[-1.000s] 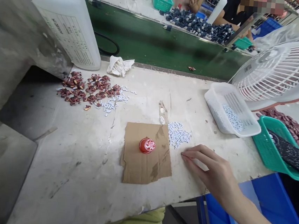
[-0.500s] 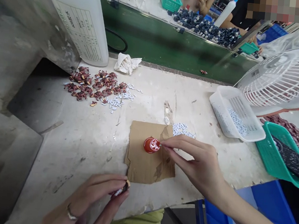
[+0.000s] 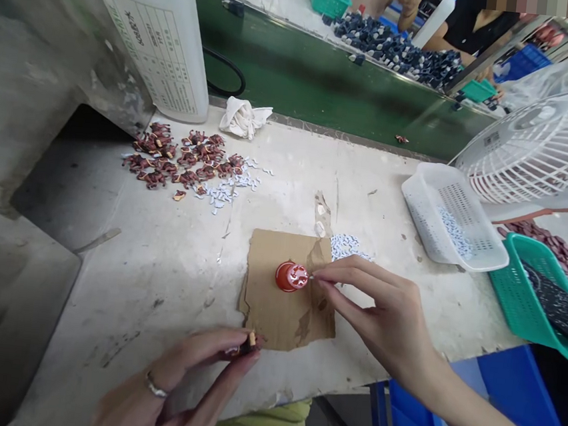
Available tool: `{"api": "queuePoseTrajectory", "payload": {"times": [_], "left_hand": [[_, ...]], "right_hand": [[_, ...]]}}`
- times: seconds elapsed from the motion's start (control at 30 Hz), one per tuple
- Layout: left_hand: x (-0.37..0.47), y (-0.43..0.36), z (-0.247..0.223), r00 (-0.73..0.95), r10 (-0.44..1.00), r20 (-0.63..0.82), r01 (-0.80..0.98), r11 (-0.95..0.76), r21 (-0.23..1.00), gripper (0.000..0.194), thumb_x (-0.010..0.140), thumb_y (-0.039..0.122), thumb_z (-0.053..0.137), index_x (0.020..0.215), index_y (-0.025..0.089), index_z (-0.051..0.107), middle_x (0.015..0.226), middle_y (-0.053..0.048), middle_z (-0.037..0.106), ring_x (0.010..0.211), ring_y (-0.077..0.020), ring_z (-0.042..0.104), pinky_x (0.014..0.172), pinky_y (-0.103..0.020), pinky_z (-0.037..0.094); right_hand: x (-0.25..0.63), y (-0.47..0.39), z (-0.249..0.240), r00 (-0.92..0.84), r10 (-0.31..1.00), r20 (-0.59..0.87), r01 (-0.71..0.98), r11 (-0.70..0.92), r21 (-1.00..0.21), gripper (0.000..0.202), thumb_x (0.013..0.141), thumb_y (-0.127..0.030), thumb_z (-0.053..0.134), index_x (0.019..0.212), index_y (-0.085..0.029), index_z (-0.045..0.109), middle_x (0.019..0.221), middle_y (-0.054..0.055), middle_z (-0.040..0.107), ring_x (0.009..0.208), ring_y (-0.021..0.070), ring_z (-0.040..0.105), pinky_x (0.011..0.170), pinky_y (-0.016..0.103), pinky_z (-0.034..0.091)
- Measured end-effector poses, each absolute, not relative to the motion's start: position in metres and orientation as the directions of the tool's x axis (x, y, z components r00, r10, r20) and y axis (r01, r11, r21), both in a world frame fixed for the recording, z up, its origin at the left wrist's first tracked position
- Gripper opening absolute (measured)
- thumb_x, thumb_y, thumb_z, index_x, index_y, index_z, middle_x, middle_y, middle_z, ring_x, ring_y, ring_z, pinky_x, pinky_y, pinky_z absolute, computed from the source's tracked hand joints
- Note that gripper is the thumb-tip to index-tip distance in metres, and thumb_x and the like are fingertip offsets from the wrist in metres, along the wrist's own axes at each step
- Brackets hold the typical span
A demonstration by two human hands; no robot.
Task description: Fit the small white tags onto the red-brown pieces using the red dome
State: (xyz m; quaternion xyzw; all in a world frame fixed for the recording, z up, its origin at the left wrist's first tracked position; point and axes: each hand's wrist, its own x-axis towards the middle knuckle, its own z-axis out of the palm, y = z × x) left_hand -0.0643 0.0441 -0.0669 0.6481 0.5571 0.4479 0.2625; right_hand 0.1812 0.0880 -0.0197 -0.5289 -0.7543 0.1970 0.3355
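My left hand [image 3: 188, 378], a ring on one finger, pinches a small dark brown figurine [image 3: 247, 345] with a tan patch, low over the table near the cardboard's bottom edge. My right hand [image 3: 370, 308] has thumb and fingertips pressed together on a tiny pale piece [image 3: 311, 277], mostly hidden, at the right side of a small red cup [image 3: 285, 277]. Glossy wet-looking spots show on the cup's pale top. Under the cup lies a torn square of brown cardboard [image 3: 267, 312]. Small pale blue-white pieces [image 3: 348, 246] lie scattered just beyond my right fingers.
Brown figurines [image 3: 156, 154] and more pale pieces [image 3: 220, 193] lie at the far left, near a white jug [image 3: 154, 46] and a cloth [image 3: 244, 118]. At right stand a white basket [image 3: 419, 192], a green basket [image 3: 508, 281] and a fan [image 3: 536, 143]. Co-workers sit beyond the green partition [image 3: 287, 73].
My left hand has moved slightly right and up and turned the figurine between its fingers. My right fingertips stay pinched by the cup, shifted slightly right. The view has shifted a little.
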Motion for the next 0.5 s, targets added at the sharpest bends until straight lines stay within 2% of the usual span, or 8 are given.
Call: {"api": "queuePoseTrajectory", "payload": {"times": [0.13,0.2,0.4,0.5], "left_hand": [[-0.057,0.049,-0.060,-0.004,0.928,0.371,0.490,-0.322,0.810,0.019,0.089,0.030,0.074,0.107,0.035,0.071,0.098,0.019,0.076,0.078,0.0016,0.073,0.084,0.001,0.053],[-0.052,0.052,-0.055,0.025,0.911,0.412,0.488,-0.371,0.790,0.017,0.090,0.029,0.072,0.106,0.036,0.071,0.101,0.021,0.075,0.082,0.0051,0.072,0.086,0.005,0.049],[-0.042,0.049,-0.049,-0.003,0.894,0.448,0.537,-0.377,0.755,0.013,0.092,0.025,0.071,0.103,0.032,0.071,0.098,0.017,0.075,0.082,0.0035,0.070,0.087,-0.001,0.052],[-0.042,0.048,-0.050,0.022,0.899,0.437,0.502,-0.388,0.773,0.017,0.091,0.022,0.072,0.105,0.031,0.071,0.099,0.016,0.075,0.085,0.0010,0.071,0.088,-0.005,0.054]], "right_hand": [[0.174,0.085,-0.013,-0.067,0.985,0.161,0.537,0.172,-0.826,0.007,0.093,-0.017,0.073,0.094,-0.022,0.078,0.091,0.001,0.079,0.084,0.0128,0.074,0.073,0.023,0.060],[0.168,0.081,-0.009,-0.064,0.990,0.123,0.462,0.139,-0.876,0.007,0.091,-0.017,0.075,0.092,-0.023,0.078,0.089,-0.001,0.079,0.081,0.0111,0.073,0.072,0.021,0.060],[0.151,0.065,-0.006,-0.213,0.940,0.266,0.323,0.325,-0.889,0.017,0.091,-0.004,0.070,0.099,-0.018,0.076,0.095,0.003,0.079,0.093,0.0120,0.075,0.082,0.022,0.062],[0.148,0.061,-0.010,-0.251,0.932,0.260,0.298,0.330,-0.896,0.022,0.091,-0.002,0.070,0.105,-0.017,0.076,0.100,0.004,0.079,0.096,0.0124,0.076,0.086,0.021,0.062]]}}
